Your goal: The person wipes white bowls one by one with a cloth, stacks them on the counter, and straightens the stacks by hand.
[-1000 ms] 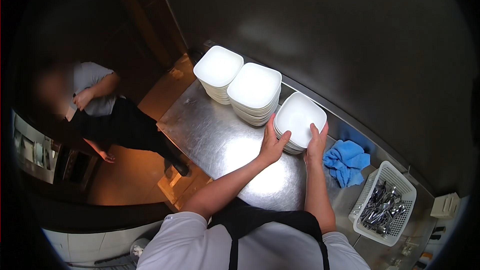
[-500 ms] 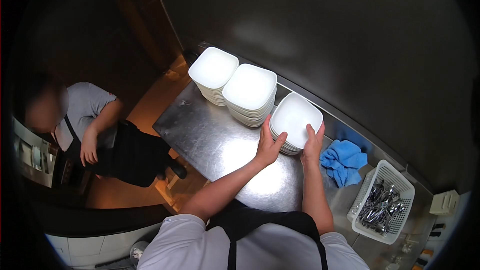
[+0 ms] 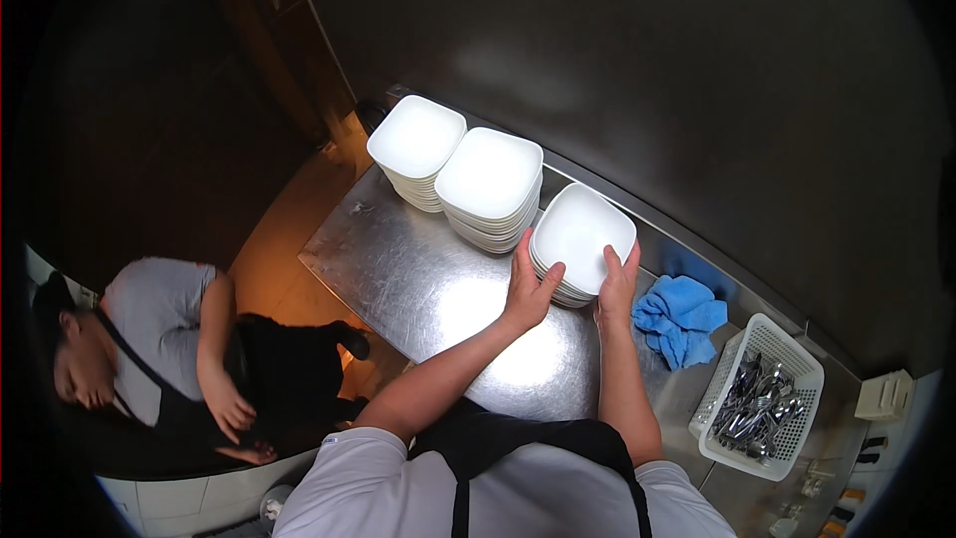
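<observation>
A short stack of white square plates [image 3: 583,234] stands on the steel counter [image 3: 398,249], held from both sides. My left hand [image 3: 531,289] grips its left side, the thumb along the near edge. On the right side my right hand [image 3: 618,284] is closed round the stack, its thumb over the top plate's rim. Two taller stacks of like plates stand to the left: a middle stack [image 3: 488,174] close beside the held one, and a far stack [image 3: 417,136] beyond it. Undersides of the fingers are hidden by the plates.
Right of my right hand lies a crumpled blue cloth [image 3: 680,319]. Farther right stands a white perforated basket [image 3: 713,423] filled with metal cutlery [image 3: 759,408]. A dark wall [image 3: 647,70] runs behind the counter. At the left, a co-worker [image 3: 164,324] in a dark apron leans over.
The co-worker has moved lower and nearer, bending forward with the arms down. My hands keep their hold on the plate stack; the whole view has shifted slightly.
</observation>
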A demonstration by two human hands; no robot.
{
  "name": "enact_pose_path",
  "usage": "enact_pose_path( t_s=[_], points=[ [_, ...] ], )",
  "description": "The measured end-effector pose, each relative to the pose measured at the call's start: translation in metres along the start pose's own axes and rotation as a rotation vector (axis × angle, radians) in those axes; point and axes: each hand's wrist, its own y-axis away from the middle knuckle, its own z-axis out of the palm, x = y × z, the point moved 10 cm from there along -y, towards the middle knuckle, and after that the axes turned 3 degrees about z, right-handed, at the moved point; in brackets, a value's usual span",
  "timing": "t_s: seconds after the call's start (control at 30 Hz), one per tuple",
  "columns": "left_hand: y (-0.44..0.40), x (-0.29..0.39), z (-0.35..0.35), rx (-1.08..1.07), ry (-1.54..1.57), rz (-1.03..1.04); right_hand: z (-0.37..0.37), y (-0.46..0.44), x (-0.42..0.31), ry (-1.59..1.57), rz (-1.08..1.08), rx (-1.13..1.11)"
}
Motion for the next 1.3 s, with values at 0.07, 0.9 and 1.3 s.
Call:
enact_pose_path(
  t_s=[0.07, 0.9, 1.3],
  points=[
    [0.0, 0.0, 0.0, 0.002, -0.001, 0.002, -0.001, -0.001, 0.001, 0.008, -0.01, -0.007],
    [0.077, -0.017, -0.02, -0.089, 0.407, -0.153, -0.094, 0.121, 0.034, 0.117, -0.272, 0.535],
    [0.124, -0.043, -0.023, -0.82, 0.574, -0.271, 0.028, 0.199, -0.003, 0.042, -0.523, 0.761]
  ],
)
